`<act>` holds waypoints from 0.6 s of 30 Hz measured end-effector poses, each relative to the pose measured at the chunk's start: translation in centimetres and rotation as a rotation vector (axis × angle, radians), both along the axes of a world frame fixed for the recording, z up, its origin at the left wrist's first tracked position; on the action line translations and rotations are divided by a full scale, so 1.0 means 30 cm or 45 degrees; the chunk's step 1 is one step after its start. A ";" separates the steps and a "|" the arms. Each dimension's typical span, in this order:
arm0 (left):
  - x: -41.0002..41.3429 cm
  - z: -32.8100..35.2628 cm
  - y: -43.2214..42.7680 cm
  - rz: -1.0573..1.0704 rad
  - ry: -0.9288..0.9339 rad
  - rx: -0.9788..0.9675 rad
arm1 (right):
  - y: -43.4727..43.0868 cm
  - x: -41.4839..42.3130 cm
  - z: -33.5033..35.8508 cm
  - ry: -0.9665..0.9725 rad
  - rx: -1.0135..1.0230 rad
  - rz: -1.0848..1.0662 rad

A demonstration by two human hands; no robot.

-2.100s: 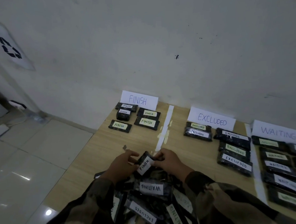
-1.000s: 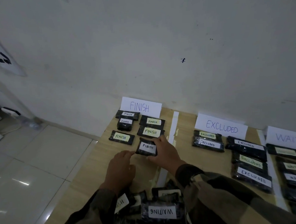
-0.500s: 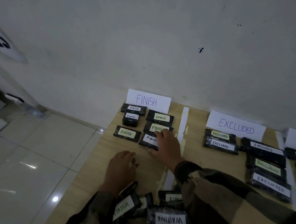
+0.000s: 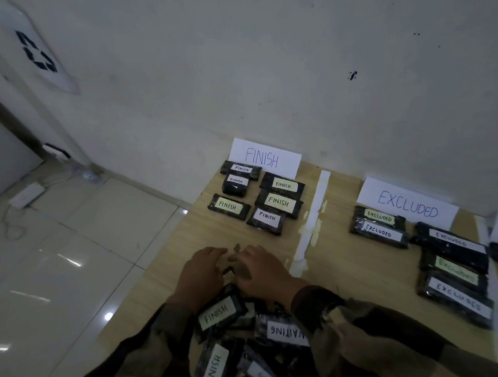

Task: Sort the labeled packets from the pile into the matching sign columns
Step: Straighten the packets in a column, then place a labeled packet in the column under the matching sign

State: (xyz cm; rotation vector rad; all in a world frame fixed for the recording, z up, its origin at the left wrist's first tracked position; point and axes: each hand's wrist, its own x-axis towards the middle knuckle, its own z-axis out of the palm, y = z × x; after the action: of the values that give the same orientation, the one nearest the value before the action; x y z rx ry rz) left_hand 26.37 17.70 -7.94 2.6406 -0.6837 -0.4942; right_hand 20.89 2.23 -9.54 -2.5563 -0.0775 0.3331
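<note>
Both hands sit side by side on the worktop (image 4: 349, 269) at the far edge of the pile (image 4: 251, 342). Left hand (image 4: 199, 274) and right hand (image 4: 261, 270) lie palm down w/ fingers loosely spread, nearly touching, holding nothing visible. Nearest pile packet (image 4: 220, 314), labelled FINISH, lies just under the left wrist. Beyond the pile, the FINISH sign (image 4: 265, 157) has six packets in front; newest-looking packet (image 4: 267, 220) is closest to the pile. EXCLUDED sign (image 4: 407, 203) stands right of the pile.
</note>
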 end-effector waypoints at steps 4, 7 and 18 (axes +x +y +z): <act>-0.030 0.012 0.049 0.104 0.080 0.003 | 0.040 -0.021 0.015 0.114 -0.015 -0.072; -0.054 0.010 0.071 0.146 0.125 0.021 | 0.061 -0.028 0.022 0.166 0.147 -0.279; -0.080 0.095 0.030 0.266 0.221 -0.311 | 0.023 -0.029 0.140 0.191 0.986 -0.811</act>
State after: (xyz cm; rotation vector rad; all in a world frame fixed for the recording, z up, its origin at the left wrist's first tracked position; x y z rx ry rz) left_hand 23.96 18.60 -5.09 2.3721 -0.3832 -0.5342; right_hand 20.02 2.92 -5.35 -1.6669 0.5463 0.1864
